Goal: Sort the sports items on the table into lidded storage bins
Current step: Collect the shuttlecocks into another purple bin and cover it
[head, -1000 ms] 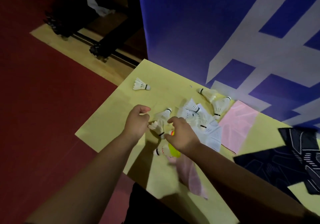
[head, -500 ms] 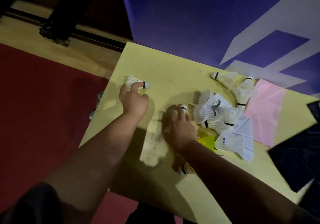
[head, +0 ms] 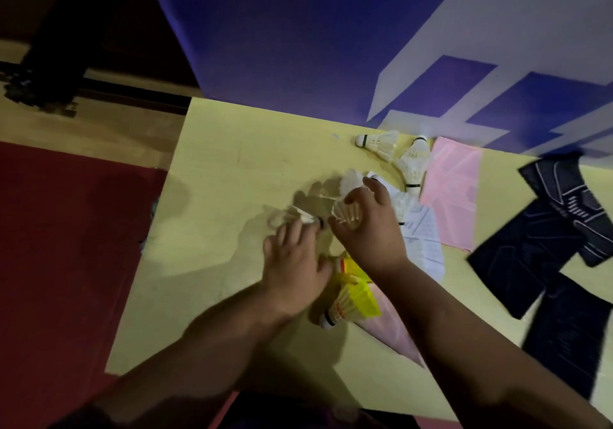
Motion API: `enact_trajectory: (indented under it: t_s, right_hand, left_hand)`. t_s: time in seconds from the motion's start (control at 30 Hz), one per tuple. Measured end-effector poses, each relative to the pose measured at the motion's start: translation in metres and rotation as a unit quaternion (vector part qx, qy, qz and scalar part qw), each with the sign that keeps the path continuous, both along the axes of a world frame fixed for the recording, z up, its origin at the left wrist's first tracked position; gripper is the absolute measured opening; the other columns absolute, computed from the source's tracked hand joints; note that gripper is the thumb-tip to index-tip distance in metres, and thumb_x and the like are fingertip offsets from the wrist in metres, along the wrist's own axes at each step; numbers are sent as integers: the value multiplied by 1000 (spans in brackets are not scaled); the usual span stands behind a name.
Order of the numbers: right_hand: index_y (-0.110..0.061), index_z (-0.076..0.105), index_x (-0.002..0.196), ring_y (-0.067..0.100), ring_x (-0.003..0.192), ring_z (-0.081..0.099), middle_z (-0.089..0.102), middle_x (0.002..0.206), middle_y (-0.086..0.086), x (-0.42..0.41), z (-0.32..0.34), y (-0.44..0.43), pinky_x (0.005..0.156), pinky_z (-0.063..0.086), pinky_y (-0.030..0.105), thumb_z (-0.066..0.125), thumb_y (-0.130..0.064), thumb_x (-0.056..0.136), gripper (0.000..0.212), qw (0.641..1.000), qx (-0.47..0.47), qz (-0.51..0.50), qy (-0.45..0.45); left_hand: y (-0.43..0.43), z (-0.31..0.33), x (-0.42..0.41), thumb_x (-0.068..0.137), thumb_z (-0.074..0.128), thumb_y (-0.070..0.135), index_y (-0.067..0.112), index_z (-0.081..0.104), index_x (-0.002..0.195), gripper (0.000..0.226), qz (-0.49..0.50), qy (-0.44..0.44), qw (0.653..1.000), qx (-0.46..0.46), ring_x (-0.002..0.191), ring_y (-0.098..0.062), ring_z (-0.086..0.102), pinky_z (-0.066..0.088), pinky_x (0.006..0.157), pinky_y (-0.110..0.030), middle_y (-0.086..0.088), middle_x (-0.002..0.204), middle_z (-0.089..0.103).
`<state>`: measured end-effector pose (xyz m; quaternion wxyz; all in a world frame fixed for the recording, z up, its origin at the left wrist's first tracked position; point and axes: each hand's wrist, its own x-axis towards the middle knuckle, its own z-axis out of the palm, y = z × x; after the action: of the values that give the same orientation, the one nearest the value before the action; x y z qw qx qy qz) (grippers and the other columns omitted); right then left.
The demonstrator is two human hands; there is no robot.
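Note:
White feather shuttlecocks lie on a yellow table (head: 232, 169). My right hand (head: 368, 226) is closed around a bunch of shuttlecocks (head: 346, 211), feathers sticking out between the fingers. My left hand (head: 292, 269) grips one blurred shuttlecock (head: 298, 218) by its fingertips, close to the right hand. Two more shuttlecocks (head: 381, 141) (head: 413, 163) rest near the far edge. Another shuttlecock (head: 338, 312) lies by a yellow item (head: 361, 292) under my wrists. No storage bin is in view.
A pink sheet (head: 454, 189) and white printed paper (head: 424, 239) lie right of the hands. A pink cloth (head: 394, 332) sits under my right forearm. Dark patterned clothing (head: 544, 242) covers the table's right side. A blue and white wall (head: 298, 30) stands behind; red floor (head: 66, 246) is left.
My left hand has come back from the table's left part carrying the lone shuttlecock toward the right hand. My right hand has lifted off the table with shuttlecocks in it.

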<state>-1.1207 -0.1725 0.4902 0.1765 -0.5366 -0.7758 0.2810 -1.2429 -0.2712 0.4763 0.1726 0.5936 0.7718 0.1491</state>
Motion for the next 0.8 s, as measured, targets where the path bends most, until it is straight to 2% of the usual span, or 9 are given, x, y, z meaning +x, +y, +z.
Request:
enact_trajectory:
  t_s: [0.13,0.2,0.27,0.4,0.5,0.6,0.67,0.73,0.8]
  right_hand:
    - [-13,57,101,21,141,32,45,137,12,26,4,-1,105,34,23,79,-24,74,36,999,-13,-6,35]
    - [-14,57,101,19,141,32,45,137,10,35,8,-4,102,29,16,80,-23,74,36,998,-20,-16,52]
    - [-14,57,102,19,140,33,43,139,9,36,10,-7,100,29,16,80,-23,75,36,998,-25,-16,60]
    - [-13,57,103,21,140,35,39,144,10,40,6,-20,99,31,17,79,-25,75,38,998,-26,3,58]
    - [-12,58,104,22,138,37,38,145,11,44,3,-29,99,31,16,79,-23,75,38,998,-23,8,59]
    - [-10,59,104,19,139,34,40,142,12,55,2,-35,99,34,16,79,-19,75,36,997,-19,-3,69]
    - [-10,58,102,18,142,30,41,140,12,64,3,-38,97,29,7,78,-18,75,35,997,-6,-12,75]
    - [-12,58,102,15,143,28,41,139,10,72,7,-39,95,24,-2,78,-19,77,33,996,-11,-29,87]
    - [-16,58,102,9,140,29,40,138,3,81,15,-42,100,33,7,77,-24,80,30,991,-16,-64,113]
  left_hand:
    - [-22,-17,51,63,44,74,11,61,114,83,-67,64,994,-50,110,-29,51,52,78,-45,-8,119,57]
    - [-33,-25,67,65,42,83,5,61,119,96,-96,87,990,-64,111,-31,49,52,77,-44,-13,121,56]
    - [-41,-37,73,68,44,84,2,58,123,99,-125,92,985,-82,111,-34,48,51,80,-43,-17,122,52]
    - [-46,-54,82,59,71,72,4,45,128,100,-151,71,982,-84,112,-37,46,55,84,-40,-23,119,60]
    - [-46,-57,89,53,85,55,2,43,126,100,-170,58,982,-53,106,-38,64,57,81,-36,-24,118,64]
    - [-41,-50,89,47,88,48,0,55,119,93,-142,37,988,-46,99,-30,69,56,79,-26,-18,109,68]
    - [-38,-46,87,51,85,46,-4,65,111,80,-118,46,991,-30,105,-29,65,48,93,-25,-18,109,67]
    - [-39,-45,80,59,82,33,-5,63,109,66,-89,-18,996,5,115,-32,55,43,100,-29,-21,119,60]
    - [-40,-40,73,65,82,22,-1,59,108,55,-56,-108,992,22,118,-31,50,40,100,-30,-19,128,51]
